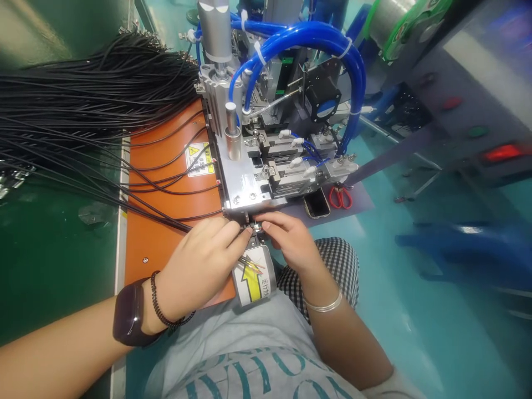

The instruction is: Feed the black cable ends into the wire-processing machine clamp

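At the front edge of the machine [245, 183], both hands meet over a small metal piece [256, 228]. My left hand [203, 257] is closed around thin black cables [160, 217]. Their stripped ends with coloured wires [254, 267] poke out below its fingers, above a white plate with a yellow arrow [254, 291]. My right hand [293, 238] has its thumb and forefinger drawn together at the right side of the small metal piece. Whether those fingertips grip it or only touch it is hard to make out. Fingers partly hide the metal piece.
Several black cables cross the orange board [174, 194] into the machine's edge; a large cable bundle [103, 83] lies behind at left. Blue air hoses [357, 77] arch overhead. A phone [317, 204] and red-handled scissors [341, 197] lie to the right, near a solder-wire spool [394, 22].
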`<move>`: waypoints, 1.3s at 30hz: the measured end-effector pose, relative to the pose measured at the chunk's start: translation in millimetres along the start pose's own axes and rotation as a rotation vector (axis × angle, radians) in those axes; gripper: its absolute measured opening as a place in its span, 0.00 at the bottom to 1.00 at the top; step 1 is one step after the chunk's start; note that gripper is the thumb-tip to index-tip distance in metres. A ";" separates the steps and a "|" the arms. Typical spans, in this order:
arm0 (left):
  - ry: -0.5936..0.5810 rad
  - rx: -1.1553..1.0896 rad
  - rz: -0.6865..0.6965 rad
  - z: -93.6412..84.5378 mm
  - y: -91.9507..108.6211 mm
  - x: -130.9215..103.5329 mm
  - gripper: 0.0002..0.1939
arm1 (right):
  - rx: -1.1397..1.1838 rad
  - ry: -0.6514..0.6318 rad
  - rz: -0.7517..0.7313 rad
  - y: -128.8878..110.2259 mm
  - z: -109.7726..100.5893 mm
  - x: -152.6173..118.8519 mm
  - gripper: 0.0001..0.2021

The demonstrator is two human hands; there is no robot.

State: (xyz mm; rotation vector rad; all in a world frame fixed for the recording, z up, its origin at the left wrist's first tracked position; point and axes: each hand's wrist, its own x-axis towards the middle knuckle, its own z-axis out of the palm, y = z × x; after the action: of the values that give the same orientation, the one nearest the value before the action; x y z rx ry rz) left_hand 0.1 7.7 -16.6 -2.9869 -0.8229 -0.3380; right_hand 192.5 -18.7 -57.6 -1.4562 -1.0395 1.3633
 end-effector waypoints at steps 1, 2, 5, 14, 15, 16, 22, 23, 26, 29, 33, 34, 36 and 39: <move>-0.003 0.012 -0.001 -0.4 -0.3 0.1 0.15 | -0.012 0.000 -0.028 -1.4 0.1 0.1 0.10; -0.012 0.027 -0.004 -0.8 -0.5 0.3 0.14 | -0.011 0.001 -0.049 -2.4 0.6 0.3 0.09; -0.053 0.073 -0.033 -3.5 -0.3 0.9 0.14 | -0.014 0.039 -0.065 -4.1 2.6 1.1 0.08; -0.133 0.137 -0.109 -19.5 9.2 -2.5 0.12 | 0.049 0.044 0.076 3.7 7.7 3.9 0.06; -0.125 0.151 -0.102 -20.3 11.3 -3.5 0.13 | 0.059 0.041 0.087 4.1 8.1 4.3 0.06; -0.112 0.165 -0.093 -20.8 13.6 -4.5 0.14 | 0.047 0.044 0.092 4.1 8.2 4.4 0.07; -0.134 0.276 -0.134 -22.0 24.7 -7.6 0.20 | -0.158 0.178 -0.060 -5.4 -1.2 -9.8 0.08; -0.146 0.282 -0.137 -22.1 25.2 -7.7 0.21 | -0.198 0.147 -0.131 -8.9 -4.2 -15.0 0.08; -0.148 0.261 -0.129 -23.0 24.7 -7.8 0.21 | -0.405 -0.199 -0.461 -21.8 -11.5 -31.7 0.10; -0.146 0.202 -0.141 -25.7 22.5 -7.6 0.22 | -0.594 -0.497 -0.697 -32.3 -11.3 -43.0 0.14; -0.183 0.133 -0.173 -29.5 17.6 -5.1 0.19 | -0.635 -0.449 -0.824 -33.0 -2.1 -43.7 0.12; -0.191 0.127 -0.177 -29.5 15.5 -4.2 0.18 | -0.607 -0.411 -0.844 -31.5 0.2 -42.2 0.11; -0.185 0.132 -0.185 -27.7 10.2 -2.5 0.16 | -0.551 -0.336 -0.851 -28.4 4.0 -38.7 0.09; -0.163 0.153 -0.207 -22.8 1.5 -1.3 0.16 | -0.481 -0.175 -0.778 -25.4 6.6 -34.3 0.08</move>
State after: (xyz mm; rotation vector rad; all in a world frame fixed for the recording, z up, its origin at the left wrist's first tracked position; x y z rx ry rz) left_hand -4.8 3.9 5.4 -2.8208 -1.1222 -0.0314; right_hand 183.7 -44.1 -23.8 -1.0510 -1.8920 0.7006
